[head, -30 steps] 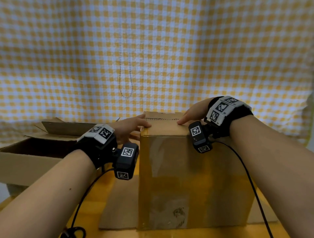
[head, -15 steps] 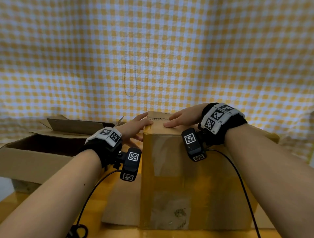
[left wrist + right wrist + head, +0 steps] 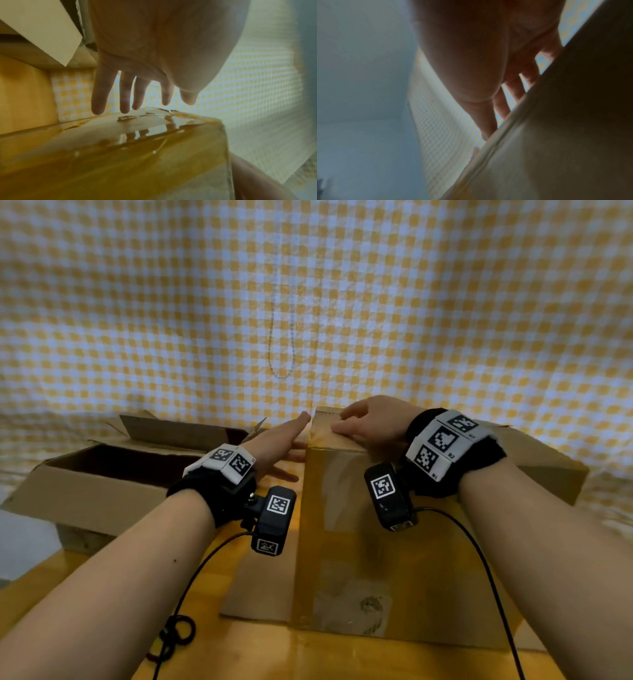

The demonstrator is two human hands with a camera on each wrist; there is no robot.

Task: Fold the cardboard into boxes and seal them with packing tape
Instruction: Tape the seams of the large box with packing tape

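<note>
A closed cardboard box [image 3: 387, 549] stands upright on the wooden table, its near face and top edge covered in glossy brown packing tape [image 3: 130, 147]. My left hand [image 3: 277, 445] lies flat with straight fingers along the box's left side near the top corner. In the left wrist view the left hand's fingers [image 3: 99, 97] are spread and straight just above the taped surface. My right hand [image 3: 371, 422] rests on the box's top, fingers [image 3: 503, 104] extended over the upper edge. Neither hand holds anything.
An open cardboard box [image 3: 102, 484] with raised flaps sits at the left. A flat cardboard sheet [image 3: 263, 587] lies under the standing box. Black hair ties [image 3: 174, 635] and cables lie on the wooden table [image 3: 239, 655]. A yellow checked curtain [image 3: 308, 302] hangs behind.
My left hand has slid off the top edge down onto the box's left side. My right hand has moved left along the top toward that corner. The view has tilted down slightly.
</note>
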